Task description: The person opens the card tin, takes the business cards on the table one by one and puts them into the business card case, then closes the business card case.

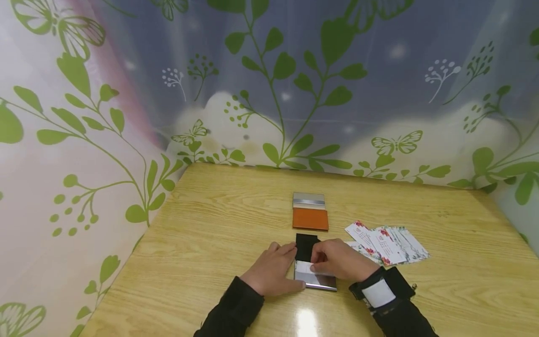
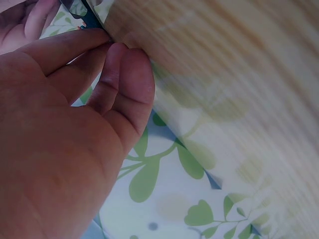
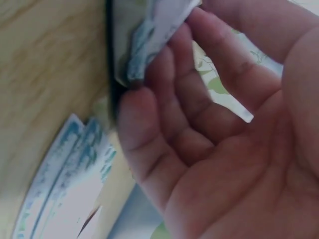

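Observation:
A business card case (image 1: pixel 322 282) lies opened on the table, its black flap (image 1: pixel 306 248) pointing away and its silvery part near me. My left hand (image 1: pixel 271 271) holds the case at its left side, the thumb on the near edge and the fingers by the flap. Over the case, my right hand (image 1: pixel 342 260) pinches a white business card (image 1: pixel 303 267) that lies in the silvery part. In the right wrist view the card (image 3: pixel 168 22) shows a blue-green pattern beside curled fingers. The left wrist view shows little of the case beyond the left fingertips (image 2: pixel 134 74).
Farther back lies a second card case (image 1: pixel 310 219), orange and silver, also opened. To the right, several floral business cards (image 1: pixel 389 248) are fanned out on the wooden table (image 1: pixel 219 210). A patterned curtain (image 1: pixel 269 93) stands behind the table's far edge.

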A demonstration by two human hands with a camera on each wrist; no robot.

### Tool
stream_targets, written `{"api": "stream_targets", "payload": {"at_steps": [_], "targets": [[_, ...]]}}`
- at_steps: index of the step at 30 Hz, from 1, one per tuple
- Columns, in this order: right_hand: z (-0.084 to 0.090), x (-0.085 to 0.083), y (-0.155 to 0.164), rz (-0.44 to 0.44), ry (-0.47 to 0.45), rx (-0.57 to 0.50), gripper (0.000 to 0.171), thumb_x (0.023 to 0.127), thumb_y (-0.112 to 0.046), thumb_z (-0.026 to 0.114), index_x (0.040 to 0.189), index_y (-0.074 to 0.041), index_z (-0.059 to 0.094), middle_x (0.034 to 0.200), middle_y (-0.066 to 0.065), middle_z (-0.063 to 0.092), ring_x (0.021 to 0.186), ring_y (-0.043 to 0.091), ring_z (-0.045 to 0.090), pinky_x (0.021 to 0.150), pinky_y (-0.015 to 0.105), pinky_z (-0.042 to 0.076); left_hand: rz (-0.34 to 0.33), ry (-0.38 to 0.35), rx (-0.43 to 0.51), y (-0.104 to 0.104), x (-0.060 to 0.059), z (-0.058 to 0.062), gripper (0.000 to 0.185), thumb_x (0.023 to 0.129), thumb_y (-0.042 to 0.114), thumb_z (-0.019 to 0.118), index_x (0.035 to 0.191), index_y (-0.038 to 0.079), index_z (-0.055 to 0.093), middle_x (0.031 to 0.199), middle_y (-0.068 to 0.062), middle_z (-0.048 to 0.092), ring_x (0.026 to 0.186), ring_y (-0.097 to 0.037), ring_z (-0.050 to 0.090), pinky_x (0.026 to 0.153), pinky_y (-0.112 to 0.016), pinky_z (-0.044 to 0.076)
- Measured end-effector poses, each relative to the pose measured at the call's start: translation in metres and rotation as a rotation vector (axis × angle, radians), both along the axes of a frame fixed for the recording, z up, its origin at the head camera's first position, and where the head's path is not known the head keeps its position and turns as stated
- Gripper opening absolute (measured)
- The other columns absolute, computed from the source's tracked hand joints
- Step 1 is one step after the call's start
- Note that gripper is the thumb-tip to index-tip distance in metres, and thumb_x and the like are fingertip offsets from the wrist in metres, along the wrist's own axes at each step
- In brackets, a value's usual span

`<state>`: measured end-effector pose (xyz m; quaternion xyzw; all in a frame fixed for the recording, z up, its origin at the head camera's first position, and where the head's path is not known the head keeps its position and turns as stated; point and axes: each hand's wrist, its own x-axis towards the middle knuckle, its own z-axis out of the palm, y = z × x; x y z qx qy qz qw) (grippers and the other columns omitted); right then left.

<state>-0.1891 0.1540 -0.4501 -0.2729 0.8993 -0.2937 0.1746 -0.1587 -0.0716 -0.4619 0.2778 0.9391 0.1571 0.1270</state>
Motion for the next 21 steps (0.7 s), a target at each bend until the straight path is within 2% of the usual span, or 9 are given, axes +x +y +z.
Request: {"api": "stream_targets", "payload": {"at_steps": [3, 6, 10, 13, 16, 19, 21], "targets": [[0.006, 0.000, 0.003, -0.054, 0.007, 0.029, 0.008, 0.097, -0.022, 0.074, 0.093, -0.015, 0.073, 0.078, -0.008, 0.064, 0.070, 0.010, 0.056, 0.063, 0.029, 0.048, 0.005, 0.000, -0.001, 0.000, 0.000, 0.000, 0.085, 0.091, 0.057, 0.069, 0.153, 0.003, 0.049, 0.162, -0.008, 0.042, 0.118, -0.020, 0.044, 0.105, -0.034, 0.041], [0.012, -0.003, 0.014, -0.171, 0.037, 0.095, 0.019, 0.099, -0.025, 0.070, 0.107, -0.008, 0.073, 0.090, -0.001, 0.069, 0.080, 0.015, 0.062, 0.071, 0.036, 0.054, 0.011, -0.001, -0.002, 0.000, 0.000, -0.001, 0.086, 0.091, 0.057, 0.069, 0.154, 0.003, 0.048, 0.163, -0.007, 0.041, 0.120, -0.021, 0.044, 0.105, -0.034, 0.041], [0.018, -0.010, 0.044, -0.331, 0.123, 0.237, 0.039, 0.100, -0.025, 0.069, 0.120, 0.008, 0.067, 0.105, 0.019, 0.070, 0.097, 0.035, 0.066, 0.083, 0.052, 0.055, 0.011, -0.003, -0.004, 0.001, 0.001, 0.000, 0.086, 0.091, 0.057, 0.069, 0.154, 0.002, 0.048, 0.163, -0.007, 0.040, 0.120, -0.021, 0.043, 0.105, -0.033, 0.040], [0.021, -0.014, 0.070, -0.424, 0.159, 0.321, 0.045, 0.097, -0.022, 0.070, 0.117, 0.017, 0.063, 0.108, 0.030, 0.066, 0.104, 0.048, 0.060, 0.087, 0.060, 0.049, 0.008, -0.002, -0.008, 0.001, 0.001, 0.000, 0.086, 0.090, 0.057, 0.069, 0.154, 0.002, 0.048, 0.163, -0.007, 0.040, 0.119, -0.020, 0.043, 0.104, -0.031, 0.040], [0.023, -0.017, 0.095, -0.507, 0.140, 0.355, 0.040, 0.094, -0.022, 0.073, 0.100, 0.016, 0.064, 0.090, 0.026, 0.062, 0.086, 0.043, 0.058, 0.073, 0.053, 0.048, 0.008, -0.001, -0.007, 0.001, 0.001, 0.000, 0.086, 0.090, 0.057, 0.069, 0.154, 0.003, 0.048, 0.163, -0.007, 0.040, 0.119, -0.020, 0.043, 0.104, -0.031, 0.040], [0.023, -0.019, 0.116, -0.557, 0.094, 0.356, 0.037, 0.091, -0.022, 0.075, 0.093, 0.014, 0.064, 0.076, 0.015, 0.056, 0.071, 0.031, 0.052, 0.061, 0.041, 0.041, 0.007, -0.004, -0.009, 0.001, 0.001, 0.000, 0.086, 0.091, 0.058, 0.068, 0.154, 0.003, 0.048, 0.163, -0.007, 0.040, 0.119, -0.020, 0.043, 0.104, -0.031, 0.040], [0.022, -0.021, 0.126, -0.579, 0.053, 0.355, 0.035, 0.089, -0.020, 0.076, 0.091, 0.012, 0.063, 0.072, 0.011, 0.052, 0.066, 0.027, 0.049, 0.057, 0.037, 0.038, 0.006, -0.001, -0.011, 0.001, 0.001, 0.000, 0.086, 0.091, 0.058, 0.068, 0.154, 0.003, 0.047, 0.163, -0.007, 0.040, 0.120, -0.020, 0.043, 0.104, -0.032, 0.040]]}}
